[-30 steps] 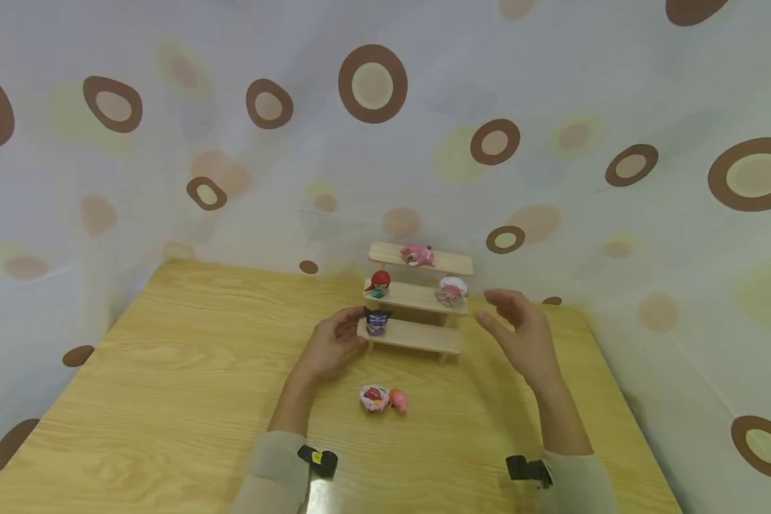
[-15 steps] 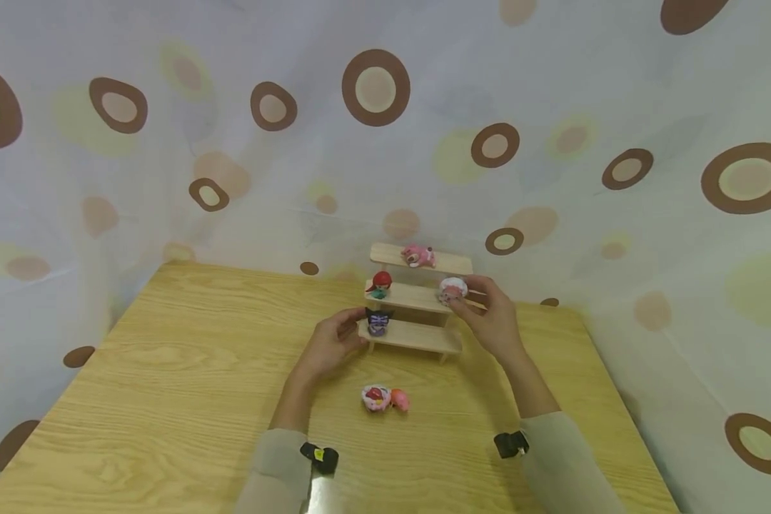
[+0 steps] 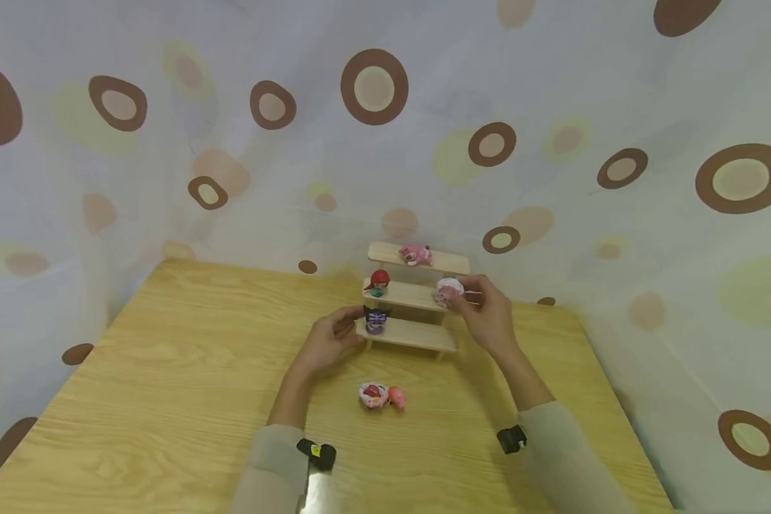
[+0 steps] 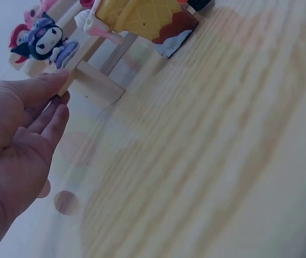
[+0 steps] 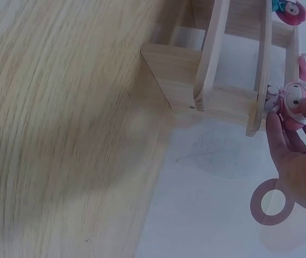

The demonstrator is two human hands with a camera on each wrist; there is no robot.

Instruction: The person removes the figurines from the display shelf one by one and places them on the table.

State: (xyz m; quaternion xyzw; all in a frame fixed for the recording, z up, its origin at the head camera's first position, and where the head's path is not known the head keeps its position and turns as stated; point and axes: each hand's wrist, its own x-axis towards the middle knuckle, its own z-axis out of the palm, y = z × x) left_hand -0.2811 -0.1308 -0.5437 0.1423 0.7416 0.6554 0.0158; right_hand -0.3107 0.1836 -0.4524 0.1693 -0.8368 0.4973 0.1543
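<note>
A three-tier wooden display stand stands at the back of the table. At the left end of its lowest tier, my left hand pinches the board between thumb and fingers, beside a purple figurine with black pointed ears. My right hand grips a pink figurine with a white top at the right end of the middle tier; its base sits at the board in the right wrist view. A red-haired figurine occupies the middle tier's left end. A pink figurine lies on the top tier.
Two small toys lie on the wooden table in front of the stand: a white-and-pink one and an orange-pink one. A patterned white sheet hangs close behind the stand and along the right side.
My right hand has come in from the right and taken hold of the pink figurine with the white top, which is turned slightly. My left hand stays at the stand.
</note>
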